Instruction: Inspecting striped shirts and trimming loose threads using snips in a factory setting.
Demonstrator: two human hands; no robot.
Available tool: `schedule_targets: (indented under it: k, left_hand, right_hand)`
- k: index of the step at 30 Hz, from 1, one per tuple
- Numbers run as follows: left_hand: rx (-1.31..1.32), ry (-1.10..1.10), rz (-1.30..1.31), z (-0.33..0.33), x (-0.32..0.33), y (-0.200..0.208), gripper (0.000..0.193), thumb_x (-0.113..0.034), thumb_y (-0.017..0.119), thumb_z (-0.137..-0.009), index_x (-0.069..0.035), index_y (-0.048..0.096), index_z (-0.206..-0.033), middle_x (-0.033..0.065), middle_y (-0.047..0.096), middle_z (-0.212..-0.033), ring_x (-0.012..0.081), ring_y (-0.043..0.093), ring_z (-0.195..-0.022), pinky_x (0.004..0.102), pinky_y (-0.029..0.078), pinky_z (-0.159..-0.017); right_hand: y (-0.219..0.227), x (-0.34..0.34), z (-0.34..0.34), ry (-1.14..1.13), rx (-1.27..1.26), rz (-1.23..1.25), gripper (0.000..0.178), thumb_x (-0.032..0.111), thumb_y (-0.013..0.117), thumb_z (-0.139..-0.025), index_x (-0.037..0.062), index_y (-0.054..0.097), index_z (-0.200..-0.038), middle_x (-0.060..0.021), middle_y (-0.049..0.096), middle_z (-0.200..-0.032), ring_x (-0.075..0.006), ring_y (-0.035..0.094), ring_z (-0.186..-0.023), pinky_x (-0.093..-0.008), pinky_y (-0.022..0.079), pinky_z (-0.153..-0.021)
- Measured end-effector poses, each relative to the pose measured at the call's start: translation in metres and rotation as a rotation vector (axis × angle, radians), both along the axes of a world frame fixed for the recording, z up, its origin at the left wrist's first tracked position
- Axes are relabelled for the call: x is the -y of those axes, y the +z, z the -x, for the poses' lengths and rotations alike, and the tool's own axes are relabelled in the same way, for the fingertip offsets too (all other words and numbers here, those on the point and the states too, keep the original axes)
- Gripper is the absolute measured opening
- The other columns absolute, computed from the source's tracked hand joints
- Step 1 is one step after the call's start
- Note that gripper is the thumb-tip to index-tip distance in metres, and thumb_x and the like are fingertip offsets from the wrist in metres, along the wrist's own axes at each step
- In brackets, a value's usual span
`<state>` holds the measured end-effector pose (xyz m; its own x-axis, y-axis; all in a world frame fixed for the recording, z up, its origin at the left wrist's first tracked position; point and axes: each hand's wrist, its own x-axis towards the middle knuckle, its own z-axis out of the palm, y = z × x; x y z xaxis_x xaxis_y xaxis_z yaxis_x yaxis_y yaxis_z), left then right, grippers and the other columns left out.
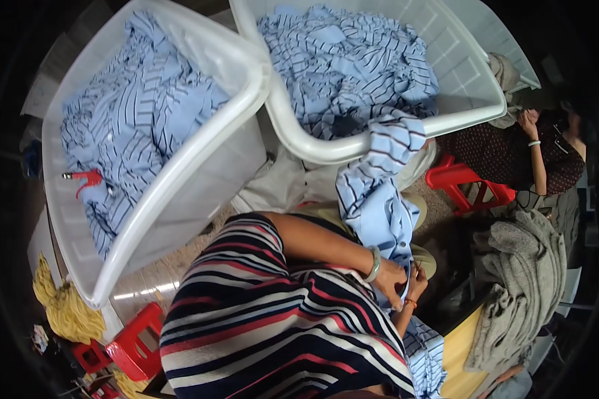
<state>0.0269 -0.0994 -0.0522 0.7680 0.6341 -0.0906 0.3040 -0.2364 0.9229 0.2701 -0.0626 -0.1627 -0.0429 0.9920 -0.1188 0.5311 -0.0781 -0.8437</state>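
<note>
A light-blue shirt (379, 206) with dark and white stripes hangs over the rim of a white bin and comes down across my lap. A small dark button shows on its plain blue part. My left hand (391, 283), below a pale bangle, pinches the shirt's edge. Close against it, my right hand (416, 282), with an orange-red bracelet at the wrist, grips the same edge with bent fingers. The fingertips partly hide the fabric between them. More blue striped cloth (424, 356) lies just below my right forearm.
Two white plastic bins, left (180, 156) and right (476, 114), hold heaped blue striped garments. A red-handled tool (86, 177) lies in the left one. A co-worker (512, 156) sits at the right near a red stool (469, 183). Grey knits (522, 279) cover a wooden table (460, 346).
</note>
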Motion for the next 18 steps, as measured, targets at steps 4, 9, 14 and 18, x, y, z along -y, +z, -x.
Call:
schedule_targets:
  k: [4,9,14,18]
  left_hand:
    - [0.083,0.098,0.016,0.005,0.003,-0.006,0.069,-0.06,0.061,-0.084,0.008,0.066,-0.079,0.0286,0.063,-0.074,0.0386,0.065,-0.071,0.0471,0.049,-0.067]
    - [0.285,0.169,-0.211,0.005,0.0,-0.02,0.036,-0.03,0.057,-0.087,0.004,0.065,-0.077,0.0261,0.062,-0.074,0.0378,0.06,-0.064,0.0461,0.045,-0.06]
    - [0.463,0.214,-0.091,0.009,-0.001,-0.018,0.04,-0.028,0.06,-0.088,0.006,0.055,-0.068,0.0166,0.047,-0.055,0.0166,0.042,-0.051,0.0402,0.037,-0.054]
    - [0.529,0.186,0.212,0.001,0.002,-0.017,0.041,-0.026,0.064,-0.092,0.003,0.053,-0.064,-0.0011,0.04,-0.053,0.0052,0.036,-0.057,0.0327,0.032,-0.051]
  right_hand:
    - [-0.02,-0.001,-0.016,0.09,0.241,-0.071,0.02,0.012,0.062,-0.093,-0.0033,0.07,-0.104,-0.0124,0.072,-0.094,-0.0166,0.064,-0.085,-0.0303,0.049,-0.078]
    - [-0.043,-0.014,-0.035,0.137,0.178,-0.114,0.027,0.019,0.062,-0.093,-0.0064,0.068,-0.1,-0.0199,0.071,-0.094,-0.0268,0.066,-0.082,-0.0372,0.05,-0.077]
    - [-0.044,-0.008,-0.038,0.008,0.161,-0.168,0.024,0.017,0.064,-0.091,-0.0044,0.07,-0.1,-0.018,0.072,-0.092,-0.0238,0.067,-0.082,-0.0349,0.051,-0.078]
    - [-0.007,0.021,-0.026,-0.138,-0.066,-0.044,0.024,0.014,0.065,-0.093,-0.0059,0.069,-0.106,-0.0048,0.069,-0.093,-0.0116,0.062,-0.083,-0.027,0.051,-0.075]
